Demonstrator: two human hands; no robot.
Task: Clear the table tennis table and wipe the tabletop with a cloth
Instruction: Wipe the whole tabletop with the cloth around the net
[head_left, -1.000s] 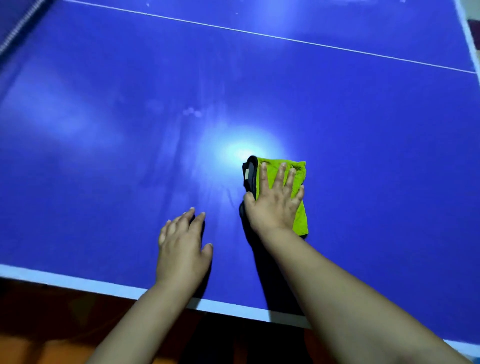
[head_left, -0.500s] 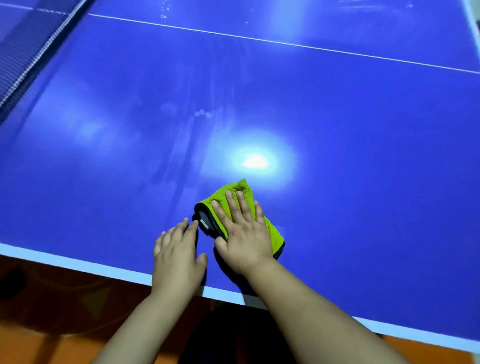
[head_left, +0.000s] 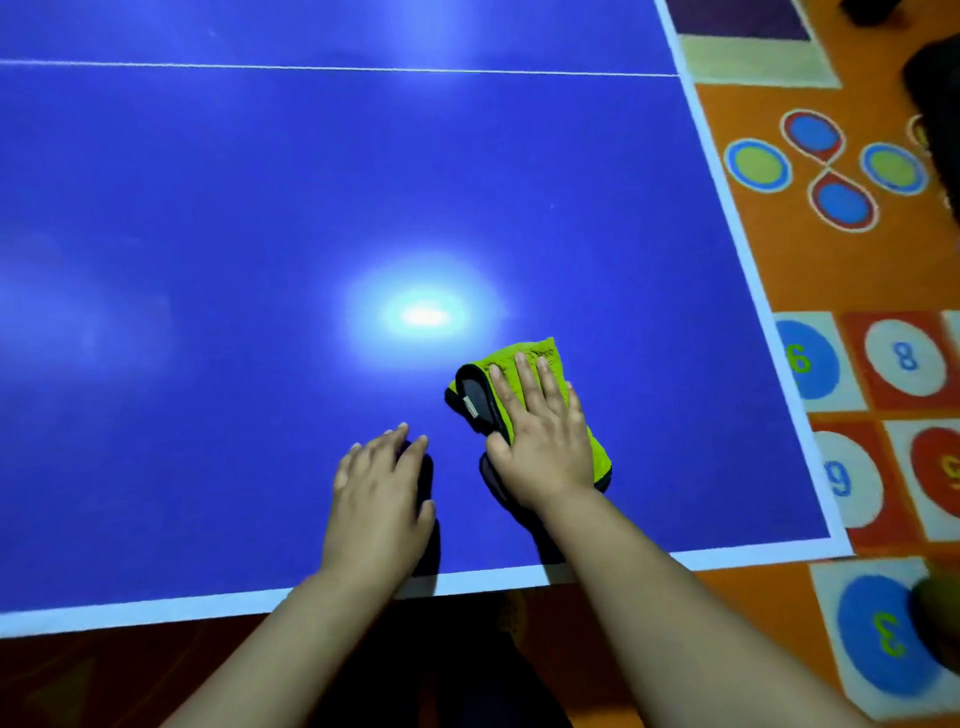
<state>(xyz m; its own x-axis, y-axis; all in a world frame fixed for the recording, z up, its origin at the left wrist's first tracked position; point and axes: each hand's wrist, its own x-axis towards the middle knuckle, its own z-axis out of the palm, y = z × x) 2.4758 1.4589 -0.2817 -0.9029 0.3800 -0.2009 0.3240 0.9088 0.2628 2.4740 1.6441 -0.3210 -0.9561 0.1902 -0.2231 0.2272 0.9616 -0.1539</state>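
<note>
Now: flat right hand (head_left: 540, 441) on the cloth (head_left: 596, 448), near the table's (head_left: 260, 208) right corner

Both bare forearms reach in from the bottom of the view and cross the near white border (head_left: 156, 610) of the table. The left hand (head_left: 376, 488) lies palm down on the bare blue top just inside that border. Its fingers are straight and close together, pointing away from the person, and it holds nothing. Whether it bears any weight is hard to tell from this angle.

The right hand sits a little farther in and just to the right of the left one, not touching it. It is also palm down, with the fingers spread slightly and laid flat on top of the cloth, pressing it to the table rather than gripping it.

The cloth is a folded yellow-green pad. It sticks out beyond the fingertips on the far side and past the little-finger side of the hand. A dark rolled edge (head_left: 475, 397) with a small pale label shows at its left, beside the thumb.

Just beyond the cloth a bright oval glare (head_left: 423, 315) from a lamp shines on the glossy blue top. Farther off, a thin white line (head_left: 337, 67) runs across the table from left to right.

To the right, past the white side border, lies an orange floor (head_left: 779, 260) patterned with coloured circles and squares bearing the numbers 6, 8, 9 and 3. Dark shapes at the far right edge are too dim to make out.
</note>
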